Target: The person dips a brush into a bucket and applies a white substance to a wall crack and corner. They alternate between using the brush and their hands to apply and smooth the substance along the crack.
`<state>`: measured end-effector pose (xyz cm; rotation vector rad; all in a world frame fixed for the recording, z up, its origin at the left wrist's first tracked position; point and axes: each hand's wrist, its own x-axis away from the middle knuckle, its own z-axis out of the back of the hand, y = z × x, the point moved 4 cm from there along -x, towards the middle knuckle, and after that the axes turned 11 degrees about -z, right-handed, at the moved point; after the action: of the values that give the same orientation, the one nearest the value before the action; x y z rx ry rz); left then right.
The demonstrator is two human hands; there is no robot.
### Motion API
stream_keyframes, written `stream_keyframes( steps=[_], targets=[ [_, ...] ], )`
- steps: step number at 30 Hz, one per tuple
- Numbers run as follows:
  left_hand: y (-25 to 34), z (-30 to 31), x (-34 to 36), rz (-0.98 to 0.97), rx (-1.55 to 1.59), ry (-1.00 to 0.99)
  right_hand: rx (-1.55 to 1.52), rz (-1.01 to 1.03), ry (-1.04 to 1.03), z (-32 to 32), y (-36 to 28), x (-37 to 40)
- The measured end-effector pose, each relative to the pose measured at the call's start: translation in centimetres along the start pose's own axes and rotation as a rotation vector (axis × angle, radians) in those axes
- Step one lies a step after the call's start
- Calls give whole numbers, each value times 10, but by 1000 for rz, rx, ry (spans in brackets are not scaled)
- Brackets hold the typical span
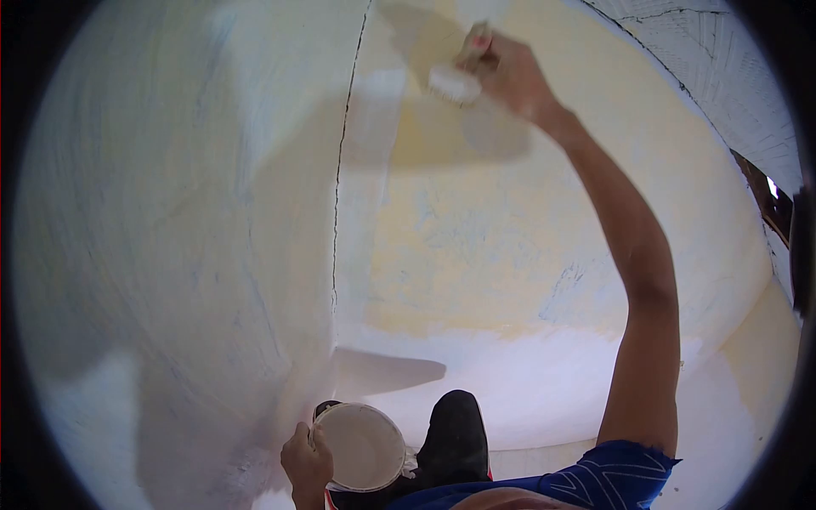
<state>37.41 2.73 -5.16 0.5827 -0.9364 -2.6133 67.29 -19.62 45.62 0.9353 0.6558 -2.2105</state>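
High on the wall, my right hand [510,72] is closed around a wide paintbrush [453,83] with whitish bristles turned down and left. The bristles are close to or against the yellowish wall [476,221]; contact cannot be told for sure. Low down, my left hand [306,463] grips the rim of a round, pale bucket [401,435] with the thumb over its edge. Whitish stuff shows inside the bucket; how much is hard to make out.
A dark crack [338,195] runs down the wall corner. White coating covers a lower band [510,374] of the right wall. My dark shoe [456,429] is beside the bucket. A textured white ceiling panel [722,68] and a dark gap [769,200] lie at right.
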Motion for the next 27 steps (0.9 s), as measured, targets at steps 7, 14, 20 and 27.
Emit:
stream_keyframes(
  steps=[7,14,20,27],
  targets=[
    [9,2,0,33,19,5,245,245,306,72,-47,-82],
    [2,0,0,27,12,-3,695,571,465,-15,7,-28],
    [0,1,0,29,28,-5,404,559,150,-98,-7,95],
    [0,0,0,14,-16,-8,27,129,57,-35,-3,-20]
  ],
)
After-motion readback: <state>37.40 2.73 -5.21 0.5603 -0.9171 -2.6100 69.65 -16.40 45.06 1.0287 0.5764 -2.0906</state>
